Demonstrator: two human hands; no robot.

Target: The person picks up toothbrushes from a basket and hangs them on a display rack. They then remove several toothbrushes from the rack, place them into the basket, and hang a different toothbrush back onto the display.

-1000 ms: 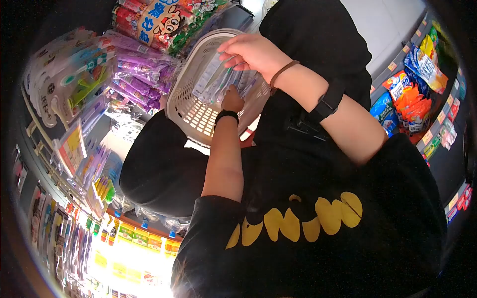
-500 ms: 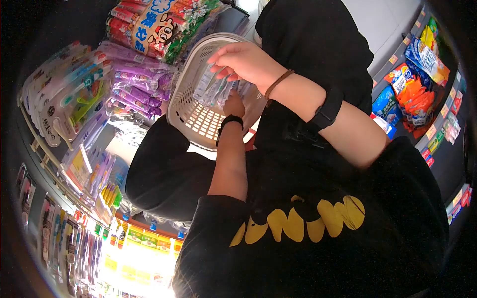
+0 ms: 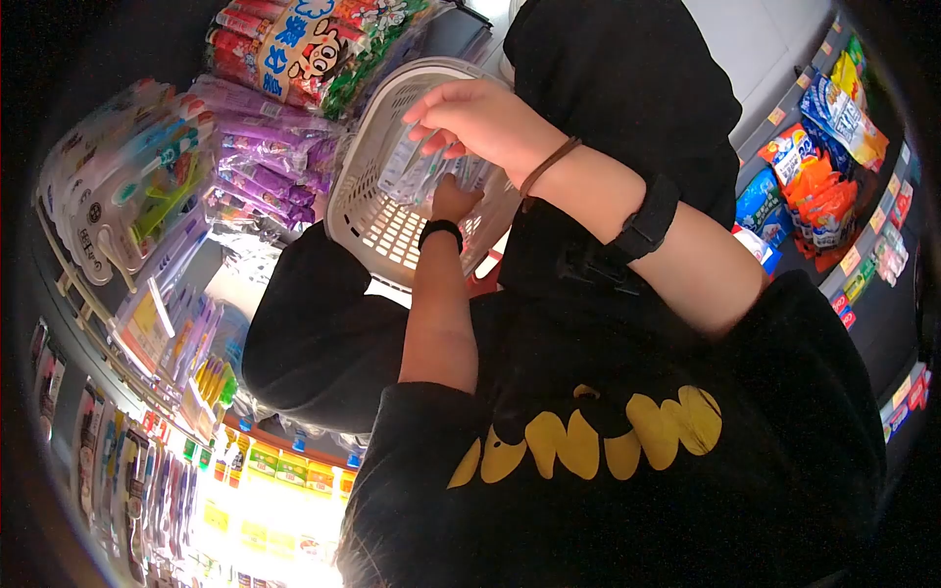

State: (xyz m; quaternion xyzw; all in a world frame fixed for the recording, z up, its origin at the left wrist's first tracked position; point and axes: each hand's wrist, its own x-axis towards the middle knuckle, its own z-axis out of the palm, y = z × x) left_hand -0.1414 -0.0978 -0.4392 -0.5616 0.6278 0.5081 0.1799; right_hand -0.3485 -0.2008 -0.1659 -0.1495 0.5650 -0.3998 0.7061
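Clear packets in a pale basket
Purple packs beside the basket; left hand down among the clear packets, cannot tell if it grips any; right hand above them, fingers loosely apart

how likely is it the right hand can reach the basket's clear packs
Probably yes: the right hand is over the open basket and its clear packs; the left hand leaves some uncovered.

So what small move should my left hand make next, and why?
Perhaps close on one of the clear packs: your left hand is down in the basket beside them, though its grip is hidden, and your right hand is loosely curled above.
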